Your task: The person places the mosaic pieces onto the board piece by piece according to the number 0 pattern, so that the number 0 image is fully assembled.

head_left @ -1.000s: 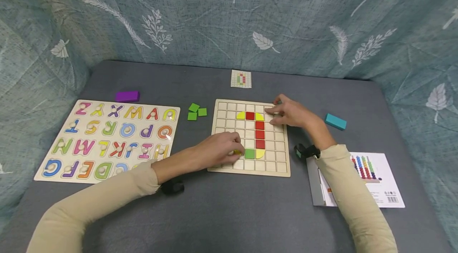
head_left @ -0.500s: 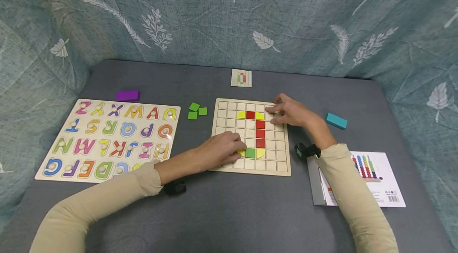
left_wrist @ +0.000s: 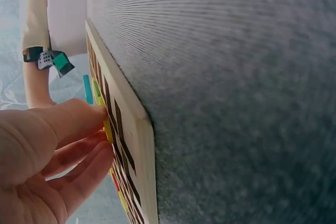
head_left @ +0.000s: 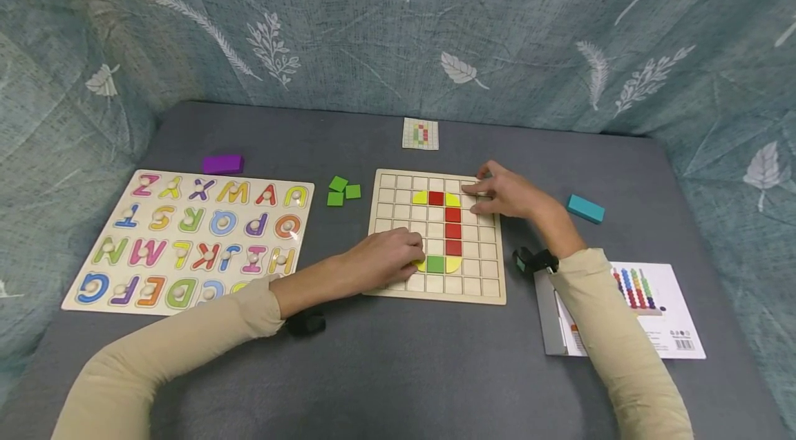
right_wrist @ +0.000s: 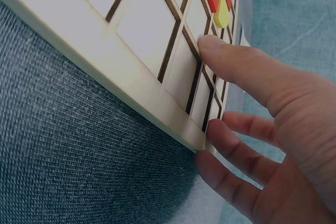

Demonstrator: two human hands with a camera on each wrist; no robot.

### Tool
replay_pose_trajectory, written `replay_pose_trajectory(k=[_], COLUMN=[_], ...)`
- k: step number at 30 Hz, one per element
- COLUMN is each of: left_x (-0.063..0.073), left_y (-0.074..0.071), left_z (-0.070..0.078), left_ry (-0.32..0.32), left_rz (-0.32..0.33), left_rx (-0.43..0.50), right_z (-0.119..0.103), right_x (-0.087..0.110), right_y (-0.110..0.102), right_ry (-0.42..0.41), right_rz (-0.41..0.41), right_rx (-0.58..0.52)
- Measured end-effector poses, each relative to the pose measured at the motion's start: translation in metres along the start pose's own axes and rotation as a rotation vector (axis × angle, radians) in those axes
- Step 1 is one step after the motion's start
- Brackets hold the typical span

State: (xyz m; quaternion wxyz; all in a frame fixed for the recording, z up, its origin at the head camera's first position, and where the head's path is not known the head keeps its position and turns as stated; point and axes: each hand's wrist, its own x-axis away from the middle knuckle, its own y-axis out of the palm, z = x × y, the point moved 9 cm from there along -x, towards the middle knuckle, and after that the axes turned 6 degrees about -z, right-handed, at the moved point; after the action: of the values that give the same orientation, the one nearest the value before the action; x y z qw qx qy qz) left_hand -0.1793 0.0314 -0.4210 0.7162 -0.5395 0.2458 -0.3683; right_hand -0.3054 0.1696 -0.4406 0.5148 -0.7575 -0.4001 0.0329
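Note:
A wooden grid board [head_left: 441, 291] lies mid-table, bearing a ring-like arrangement of tiles. Red square tiles [head_left: 453, 231] form its right side, with a green square tile [head_left: 436, 264] at the bottom and yellow rounded tiles [head_left: 452, 265] at corners. At the lower-left corner of that pattern, my left hand [head_left: 387, 260] pinches a yellow rounded tile [left_wrist: 108, 129] between thumb and fingers, low against the grid. The hand partly hides that tile. My right hand [head_left: 508, 193] rests on the board's far right corner, thumb on the surface and fingertips at the edge, holding no tile.
Loose green tiles [head_left: 336, 199] lie left of the board, near an alphabet peg puzzle [head_left: 205, 215]. A small pattern card [head_left: 420, 134] lies behind the board. A purple block [head_left: 223, 164], a teal block [head_left: 585, 208] and a white box [head_left: 674, 309] stand around.
My left hand has shifted slightly right, bringing the yellow tile beside the green square tile. The right hand stays on the board's corner.

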Motion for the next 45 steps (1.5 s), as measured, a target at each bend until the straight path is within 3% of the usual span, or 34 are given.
replay_pose_trajectory(k=[14, 18, 25, 32, 39, 45], left_x=[0.000, 0.008, 0.043, 0.074, 0.088, 0.088], left_y=[-0.005, -0.013, -0.036, -0.035, -0.036, -0.046], left_z=[0.000, -0.006, -0.046, -0.075, -0.092, -0.111], left_ry=[0.065, 0.039, -0.134, -0.284, -0.383, -0.429], left_rz=[0.021, 0.059, 0.177, 0.194, 0.213, 0.202], left_rx=[0.035, 0.058, 0.121, 0.234, 0.237, 0.193], right_z=[0.000, -0.001, -0.005, -0.004, -0.001, -0.001], right_x=[-0.001, -0.002, -0.002, -0.001, 0.000, 0.001], right_y=[-0.003, -0.001, 0.000, -0.002, 0.002, 0.001], right_ry=[0.020, 0.019, -0.015, -0.023, 0.000, -0.012], right_rz=[-0.001, -0.007, 0.005, 0.009, 0.003, 0.009], right_rx=[-0.003, -0.002, -0.004, 0.000, -0.023, -0.021])
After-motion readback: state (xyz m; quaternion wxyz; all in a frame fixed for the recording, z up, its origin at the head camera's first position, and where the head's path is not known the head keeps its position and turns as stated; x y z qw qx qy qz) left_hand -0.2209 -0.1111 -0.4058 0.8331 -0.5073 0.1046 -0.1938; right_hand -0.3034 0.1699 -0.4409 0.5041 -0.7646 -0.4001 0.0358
